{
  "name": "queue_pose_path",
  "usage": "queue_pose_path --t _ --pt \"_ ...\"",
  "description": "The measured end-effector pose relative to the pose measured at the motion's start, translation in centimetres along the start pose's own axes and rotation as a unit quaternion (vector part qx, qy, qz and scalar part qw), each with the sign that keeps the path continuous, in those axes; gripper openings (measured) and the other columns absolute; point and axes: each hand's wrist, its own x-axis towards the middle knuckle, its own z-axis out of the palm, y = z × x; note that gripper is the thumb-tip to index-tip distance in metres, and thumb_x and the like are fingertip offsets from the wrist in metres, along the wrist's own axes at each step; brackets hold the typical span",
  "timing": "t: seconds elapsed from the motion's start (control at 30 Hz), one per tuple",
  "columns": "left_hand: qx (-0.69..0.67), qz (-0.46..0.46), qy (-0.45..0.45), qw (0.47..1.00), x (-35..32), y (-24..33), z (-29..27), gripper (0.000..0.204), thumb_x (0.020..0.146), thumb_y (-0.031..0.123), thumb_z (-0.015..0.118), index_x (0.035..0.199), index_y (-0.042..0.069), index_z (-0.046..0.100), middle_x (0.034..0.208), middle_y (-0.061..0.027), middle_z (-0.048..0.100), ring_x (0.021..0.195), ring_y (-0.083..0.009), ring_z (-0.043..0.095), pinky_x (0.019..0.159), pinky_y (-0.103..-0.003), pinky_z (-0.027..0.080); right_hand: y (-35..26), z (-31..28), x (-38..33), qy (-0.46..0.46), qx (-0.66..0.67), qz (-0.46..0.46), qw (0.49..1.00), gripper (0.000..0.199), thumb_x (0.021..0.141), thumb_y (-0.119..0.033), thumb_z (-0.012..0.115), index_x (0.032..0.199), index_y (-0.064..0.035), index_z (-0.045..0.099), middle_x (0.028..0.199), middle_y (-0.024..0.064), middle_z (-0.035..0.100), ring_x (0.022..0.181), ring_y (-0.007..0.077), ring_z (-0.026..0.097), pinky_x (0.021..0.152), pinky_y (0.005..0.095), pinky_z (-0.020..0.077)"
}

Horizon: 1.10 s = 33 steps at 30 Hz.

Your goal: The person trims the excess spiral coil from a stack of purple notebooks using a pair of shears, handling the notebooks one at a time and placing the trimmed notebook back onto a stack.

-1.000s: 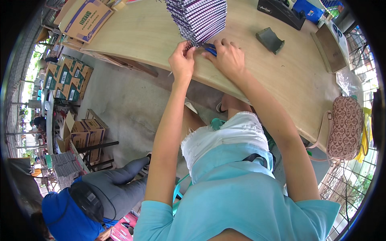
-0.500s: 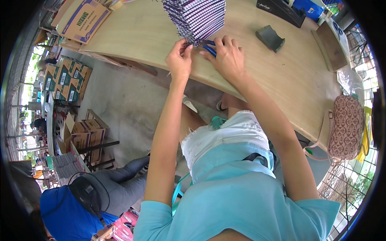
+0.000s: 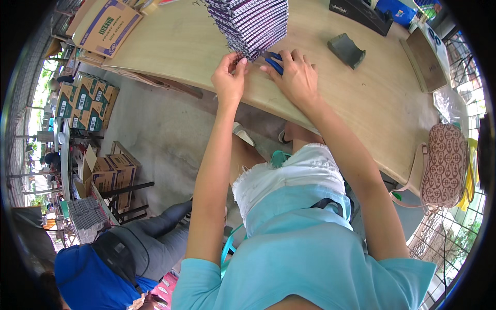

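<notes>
A tall stack of spiral notebooks (image 3: 250, 26) with purple-and-white edges and dark wire ends stands at the table's near side. At its lowest near corner my left hand (image 3: 229, 77) is closed, thumb and fingertips pinching at the wire ends; what exactly lies between them is too small to make out. My right hand (image 3: 297, 77) is wrapped round blue-handled cutting pliers (image 3: 275, 64). Their jaws point left at the same corner of the stack, close to my left fingertips. Part of the handles is hidden under my right fingers.
On the wooden table (image 3: 336, 98) lie a dark curved block (image 3: 346, 50), a black tape dispenser (image 3: 361, 15) and a cardboard box (image 3: 108, 28). A patterned bag (image 3: 444, 165) hangs at the right. A person in blue (image 3: 98, 274) is at the lower left, near stacked cartons (image 3: 85, 103).
My right hand and the pliers have shifted slightly right and nearer me, the handles showing more. My left hand stays at the corner. The person in blue has moved a little.
</notes>
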Motion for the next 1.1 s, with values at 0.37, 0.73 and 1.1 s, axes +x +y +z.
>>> queue_pose_path --t 0.37,0.73,1.1 --pt "-0.035 0.033 0.015 0.999 0.4 -0.1 0.2 0.025 0.093 0.008 0.068 0.112 -0.007 0.064 0.097 -0.0125 0.071 0.081 -0.0159 0.071 0.070 -0.029 0.061 -0.6 0.1 0.2 0.023 -0.015 -0.027 0.999 0.059 0.080 -0.059 0.070 0.102 -0.0046 0.066 0.100 0.0136 0.063 0.093 0.0340 0.063 0.068 0.0521 0.0485" --pt "-0.008 0.031 0.027 0.999 0.6 -0.2 0.3 0.022 0.093 0.009 0.068 0.110 -0.006 0.066 0.095 -0.0118 0.071 0.080 -0.0143 0.070 0.069 -0.028 0.060 -0.1 0.0 1.1 -0.064 0.078 -0.002 0.995 0.053 0.081 -0.055 0.071 0.096 -0.0040 0.066 0.091 0.0142 0.065 0.082 0.0345 0.068 0.063 0.0490 0.0543" --pt "0.048 0.042 0.019 0.998 0.5 1.2 0.0 0.023 0.093 0.005 0.066 0.114 -0.004 0.066 0.096 -0.0101 0.071 0.081 -0.0146 0.070 0.070 -0.028 0.058 -0.6 0.0 0.6 0.031 0.021 -0.024 0.999 0.057 0.079 -0.057 0.073 0.099 -0.0043 0.067 0.098 0.0153 0.064 0.091 0.0356 0.065 0.065 0.0524 0.0517"
